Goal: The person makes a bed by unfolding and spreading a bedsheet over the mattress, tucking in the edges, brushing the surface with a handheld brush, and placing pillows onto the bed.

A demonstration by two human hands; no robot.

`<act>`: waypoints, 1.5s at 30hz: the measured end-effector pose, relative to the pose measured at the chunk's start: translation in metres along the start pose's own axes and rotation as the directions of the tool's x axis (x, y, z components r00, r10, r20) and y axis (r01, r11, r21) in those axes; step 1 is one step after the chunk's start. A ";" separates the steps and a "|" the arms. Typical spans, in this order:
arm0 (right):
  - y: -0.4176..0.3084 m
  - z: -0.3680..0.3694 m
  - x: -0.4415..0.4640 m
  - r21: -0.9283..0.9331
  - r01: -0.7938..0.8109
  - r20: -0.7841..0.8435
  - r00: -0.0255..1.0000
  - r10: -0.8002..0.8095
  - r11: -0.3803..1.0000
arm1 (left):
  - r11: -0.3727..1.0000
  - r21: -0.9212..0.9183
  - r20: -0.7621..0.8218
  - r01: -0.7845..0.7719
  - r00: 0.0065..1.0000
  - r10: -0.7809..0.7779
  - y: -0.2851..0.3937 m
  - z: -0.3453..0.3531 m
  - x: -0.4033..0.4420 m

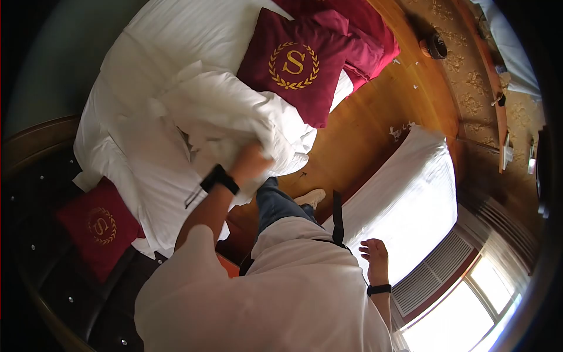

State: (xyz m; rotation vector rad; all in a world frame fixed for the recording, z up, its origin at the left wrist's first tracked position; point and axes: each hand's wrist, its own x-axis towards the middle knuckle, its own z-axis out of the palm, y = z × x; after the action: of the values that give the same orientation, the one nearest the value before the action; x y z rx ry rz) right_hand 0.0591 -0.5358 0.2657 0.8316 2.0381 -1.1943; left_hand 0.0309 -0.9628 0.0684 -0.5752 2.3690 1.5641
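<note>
My left hand [252, 162], blurred by motion and with a black band on its wrist, is closed on a bunched white duvet [229, 100] at the near side of the bed. Cloth beside this hand is blurred too, and the fingertips cannot be made out. Off to the right, my right hand [375, 253] hangs with loosely bent fingers apart, holding nothing. It is nearest a second bed or bench with a white cover [404, 193].
A maroon pillow with a gold S [295, 61] lies across the bed's edge. Another maroon pillow [101, 226] rests by the dark tufted headboard [64, 276]. White scraps [399, 132] lie on the wooden floor [352, 135], and a basket [434, 46] stands by the wall.
</note>
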 end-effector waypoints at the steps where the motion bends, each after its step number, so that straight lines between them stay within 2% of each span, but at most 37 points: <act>1: -0.003 0.008 0.006 -0.118 0.025 0.016 1.000 -0.023 0.993 | 0.993 -0.102 0.225 0.067 0.973 -0.043 0.032 0.013 -0.021; 2: -0.005 0.014 0.013 -0.104 0.045 0.049 0.998 -0.040 0.994 | 0.978 -0.180 0.326 -0.102 0.932 0.158 0.070 0.021 -0.037; 3: -0.013 0.024 0.019 -0.213 0.187 0.121 0.979 -0.164 0.959 | 0.893 -0.377 0.297 -0.247 0.881 0.369 0.120 0.024 -0.053; 4: -0.026 0.038 0.024 -0.302 0.332 0.202 0.938 -0.281 0.893 | 0.835 -0.474 0.343 -0.278 0.816 0.466 0.148 0.036 -0.063; 5: -0.044 0.053 0.029 -0.344 0.530 0.280 0.846 -0.454 0.775 | 0.756 -0.504 0.317 -0.417 0.725 0.611 0.175 0.043 -0.071; 6: -0.056 0.061 0.027 -0.368 0.695 0.358 0.719 -0.596 0.617 | 0.663 -0.610 0.227 -0.434 0.706 0.671 0.196 0.063 -0.078; 7: 0.005 0.034 0.074 -0.336 0.843 0.547 0.538 -0.641 0.420 | 0.720 -0.633 0.431 -0.284 0.644 0.632 0.217 0.067 -0.082; 10: -0.005 0.016 0.070 -0.342 0.851 0.430 0.519 -0.739 0.398 | 0.740 -0.578 0.513 -0.344 0.553 0.657 0.261 0.085 -0.083; 12: -0.024 0.003 0.057 -0.356 0.859 0.308 0.480 -0.821 0.369 | 0.653 -0.619 0.400 -0.437 0.540 0.741 0.272 0.095 -0.083; 13: -0.035 -0.005 0.049 -0.371 0.854 0.236 0.467 -0.852 0.365 | 0.657 -0.568 0.425 -0.495 0.507 0.749 0.282 0.091 -0.082; 15: -0.056 -0.023 0.031 -0.401 0.845 0.084 0.419 -0.904 0.354 | 0.541 -0.501 0.334 -0.676 0.425 0.841 0.295 0.100 -0.078; 16: -0.064 -0.038 0.017 -0.450 0.808 0.027 0.438 -0.899 0.380 | 0.484 -0.456 0.273 -0.747 0.400 0.875 0.300 0.106 -0.070; 17: -0.058 -0.053 0.015 -0.406 0.755 -0.088 0.528 -0.845 0.515 | 0.427 -0.407 0.214 -0.807 0.371 0.904 0.304 0.113 -0.062; 19: -0.048 -0.083 0.013 -0.227 0.717 -0.301 0.591 -0.748 0.659 | 0.523 -0.418 0.506 -0.743 0.288 0.813 0.309 0.132 -0.034; 21: -0.040 -0.116 0.010 -0.060 0.624 -0.401 0.700 -0.591 0.779 | 0.814 -0.350 0.717 -0.463 0.427 0.551 0.319 0.158 -0.041; 22: -0.039 -0.125 0.014 0.077 0.625 -0.491 0.702 -0.516 0.777 | 0.842 -0.447 0.739 -0.302 0.406 0.538 0.329 0.176 -0.046; 23: -0.035 -0.138 0.021 0.102 0.623 -0.533 0.692 -0.486 0.776 | 0.816 -0.528 0.709 -0.235 0.407 0.576 0.343 0.193 -0.052; 25: -0.014 -0.170 0.030 0.367 0.501 -0.455 0.832 -0.318 0.784 | 0.817 -0.569 0.743 0.089 0.481 0.465 0.387 0.228 -0.069; 26: 0.002 -0.181 0.035 0.395 0.501 -0.481 0.827 -0.292 0.770 | 0.797 -0.567 0.753 0.209 0.524 0.398 0.410 0.247 -0.077; 28: 0.035 -0.201 0.045 0.349 0.661 -0.519 0.727 -0.450 0.665 | 0.745 -0.541 0.813 0.391 0.470 0.343 0.445 0.286 -0.081; 29: 0.050 -0.214 0.043 0.298 0.659 -0.516 0.720 -0.464 0.690 | 0.706 -0.507 0.846 0.495 0.441 0.298 0.459 0.307 -0.083; 31: 0.076 -0.232 0.031 0.298 0.713 -0.554 0.671 -0.493 0.635 | 0.711 -0.496 0.855 0.498 0.422 0.302 0.473 0.349 -0.090; 32: 0.085 -0.243 0.021 0.169 0.746 -0.543 0.616 -0.571 0.644 | 0.716 -0.494 0.849 0.493 0.449 0.277 0.482 0.366 -0.097; 33: 0.091 -0.254 0.013 0.083 0.738 -0.522 0.605 -0.601 0.670 | 0.722 -0.490 0.844 0.489 0.474 0.252 0.490 0.383 -0.105; 35: 0.099 -0.277 0.009 -0.127 0.719 -0.512 0.542 -0.666 0.683 | 0.766 -0.435 0.871 0.472 0.434 0.227 0.507 0.412 -0.122; 37: 0.105 -0.288 0.031 -0.161 0.718 -0.581 0.486 -0.653 0.677 | 0.807 -0.374 0.903 0.457 0.376 0.205 0.525 0.432 -0.130; 39: 0.116 -0.311 0.064 -0.225 0.608 -0.673 0.468 -0.573 0.761 | 0.839 -0.360 0.910 0.408 0.351 0.220 0.545 0.450 -0.134; 42: 0.135 -0.370 0.087 -0.019 0.590 -0.805 0.469 -0.362 0.807 | 0.943 -0.320 0.911 0.090 0.303 0.280 0.596 0.466 -0.127; 43: 0.141 -0.393 0.086 0.040 0.595 -0.838 0.457 -0.297 0.803 | 0.947 -0.310 0.921 0.086 0.276 0.276 0.610 0.476 -0.114; 45: 0.150 -0.443 0.071 -0.056 0.546 -0.903 0.329 -0.276 0.836 | 0.925 -0.329 0.914 -0.192 0.183 0.363 0.643 0.506 -0.083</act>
State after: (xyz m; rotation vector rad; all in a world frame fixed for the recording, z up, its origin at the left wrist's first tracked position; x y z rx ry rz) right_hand 0.0434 -0.0649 0.3099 1.3156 3.1893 -1.5059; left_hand -0.1910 -0.2589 0.4306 0.7707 1.3300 1.4884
